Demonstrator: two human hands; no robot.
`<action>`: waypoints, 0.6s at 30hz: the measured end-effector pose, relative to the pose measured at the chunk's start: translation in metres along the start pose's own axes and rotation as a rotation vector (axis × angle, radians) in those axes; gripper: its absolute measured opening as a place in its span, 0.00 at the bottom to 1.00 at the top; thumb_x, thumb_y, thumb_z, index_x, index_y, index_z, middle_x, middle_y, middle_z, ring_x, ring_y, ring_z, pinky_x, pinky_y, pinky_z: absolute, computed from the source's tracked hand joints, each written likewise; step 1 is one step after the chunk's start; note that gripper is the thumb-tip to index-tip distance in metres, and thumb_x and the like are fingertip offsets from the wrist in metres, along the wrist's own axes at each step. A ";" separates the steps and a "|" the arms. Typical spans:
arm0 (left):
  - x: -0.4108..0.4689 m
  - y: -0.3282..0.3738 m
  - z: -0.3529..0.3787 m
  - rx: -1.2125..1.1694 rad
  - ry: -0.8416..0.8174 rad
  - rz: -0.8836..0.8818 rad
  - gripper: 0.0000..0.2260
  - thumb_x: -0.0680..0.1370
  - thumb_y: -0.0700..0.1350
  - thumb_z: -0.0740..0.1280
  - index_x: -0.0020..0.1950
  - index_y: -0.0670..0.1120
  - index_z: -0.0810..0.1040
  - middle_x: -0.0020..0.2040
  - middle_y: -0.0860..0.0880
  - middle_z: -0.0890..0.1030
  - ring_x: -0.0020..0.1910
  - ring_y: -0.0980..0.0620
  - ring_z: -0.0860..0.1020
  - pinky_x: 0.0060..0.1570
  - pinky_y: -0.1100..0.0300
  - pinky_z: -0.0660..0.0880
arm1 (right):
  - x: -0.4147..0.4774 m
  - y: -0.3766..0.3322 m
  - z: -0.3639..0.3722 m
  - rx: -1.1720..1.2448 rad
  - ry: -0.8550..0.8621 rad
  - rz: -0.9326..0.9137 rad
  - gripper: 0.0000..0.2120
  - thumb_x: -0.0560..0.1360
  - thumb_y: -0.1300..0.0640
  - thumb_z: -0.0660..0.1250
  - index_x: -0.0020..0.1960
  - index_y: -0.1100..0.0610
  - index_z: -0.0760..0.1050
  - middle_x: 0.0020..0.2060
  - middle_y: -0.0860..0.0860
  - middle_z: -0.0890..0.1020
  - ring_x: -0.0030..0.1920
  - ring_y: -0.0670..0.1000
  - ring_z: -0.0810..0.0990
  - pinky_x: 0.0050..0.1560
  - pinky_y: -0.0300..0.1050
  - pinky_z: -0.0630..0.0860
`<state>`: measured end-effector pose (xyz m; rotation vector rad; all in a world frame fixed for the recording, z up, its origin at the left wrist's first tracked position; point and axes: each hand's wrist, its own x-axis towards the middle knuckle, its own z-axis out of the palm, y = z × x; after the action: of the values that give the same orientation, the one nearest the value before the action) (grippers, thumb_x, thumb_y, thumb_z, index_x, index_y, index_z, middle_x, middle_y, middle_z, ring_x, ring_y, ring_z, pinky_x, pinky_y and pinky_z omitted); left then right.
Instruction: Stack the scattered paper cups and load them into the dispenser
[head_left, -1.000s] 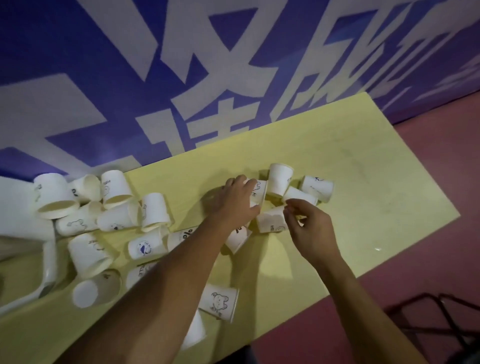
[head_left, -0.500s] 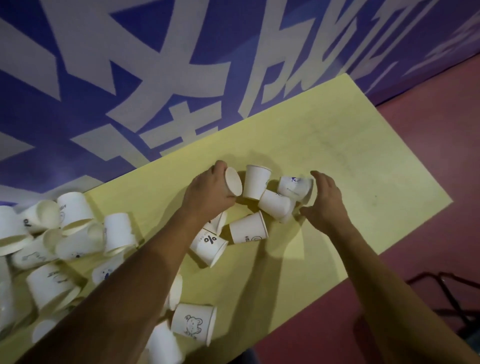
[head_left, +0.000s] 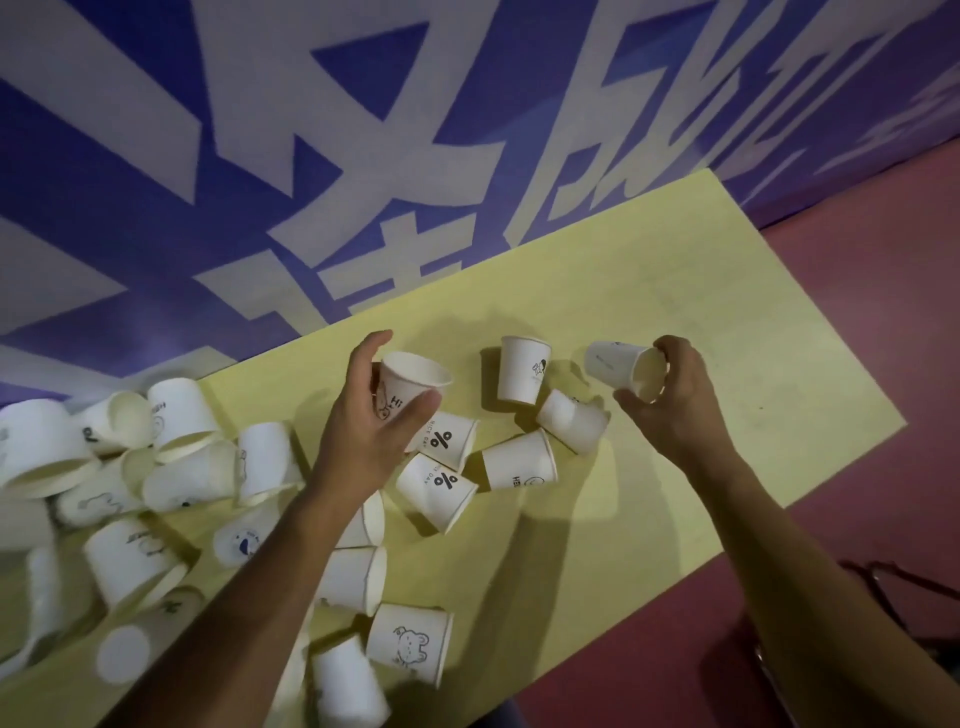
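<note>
Yellow table (head_left: 727, 312) under a purple lettered wall (head_left: 156, 156). Mid-frame, my left hand (head_left: 363, 431) grips one cup (head_left: 410, 379) mouth-up; my right hand (head_left: 675, 400) holds a second cup (head_left: 618, 364) by its rim, tilted, probably for nesting. Five loose cups (head_left: 522, 374) lie between them; the lower-left pile (head_left: 176, 467) is too jumbled to count. I see no dispenser.

One pale-yellow rectangular table (head_left: 727, 322). Seven white paper cups (head_left: 522, 369) are grouped nearer its right end. At least thirteen more crowd its left end and near edge, and some there are too blurred to count. Two bare hands: left hand (head_left: 363, 421), right hand (head_left: 675, 405).
</note>
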<state>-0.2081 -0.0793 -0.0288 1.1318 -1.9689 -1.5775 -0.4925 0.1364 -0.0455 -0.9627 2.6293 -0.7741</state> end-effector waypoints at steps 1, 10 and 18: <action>-0.003 0.000 -0.006 -0.003 0.006 0.011 0.32 0.72 0.68 0.71 0.73 0.64 0.65 0.63 0.60 0.77 0.58 0.64 0.77 0.49 0.67 0.77 | -0.003 -0.013 -0.002 0.026 0.011 -0.037 0.31 0.67 0.63 0.80 0.65 0.64 0.69 0.56 0.57 0.76 0.56 0.60 0.75 0.47 0.50 0.72; -0.071 -0.005 -0.107 -0.120 0.170 0.109 0.22 0.76 0.62 0.65 0.64 0.52 0.70 0.53 0.67 0.77 0.51 0.63 0.77 0.48 0.70 0.74 | -0.054 -0.176 0.026 0.202 -0.070 -0.252 0.36 0.69 0.40 0.79 0.71 0.51 0.72 0.60 0.43 0.75 0.56 0.43 0.73 0.49 0.40 0.74; -0.164 -0.051 -0.253 -0.070 0.254 0.153 0.31 0.72 0.66 0.72 0.71 0.55 0.72 0.65 0.57 0.78 0.65 0.55 0.77 0.60 0.59 0.76 | -0.145 -0.313 0.096 0.305 -0.132 -0.386 0.30 0.75 0.40 0.74 0.72 0.51 0.72 0.61 0.44 0.76 0.58 0.47 0.76 0.51 0.50 0.79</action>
<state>0.0893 -0.1153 0.0307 1.0684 -1.7750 -1.3427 -0.1802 -0.0085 0.0536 -1.3898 2.1553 -1.1144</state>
